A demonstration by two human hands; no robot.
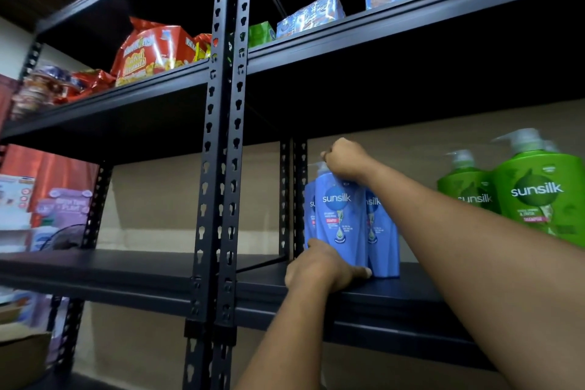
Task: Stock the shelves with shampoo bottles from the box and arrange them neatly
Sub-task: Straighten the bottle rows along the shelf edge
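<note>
Three blue shampoo bottles (pixel 340 215) stand upright, touching one another, at the left end of a black shelf (pixel 395 291). The right hand (pixel 343 158) grips the pump top of the front bottle, fingers curled round it. The left hand (pixel 319 269) holds the same bottle at its base, thumb along the shelf. Two green shampoo bottles (pixel 535 190) stand well apart, farther right on the shelf.

shampoo bottles (pixel 340 218) on shelf (pixel 395 291)
</note>
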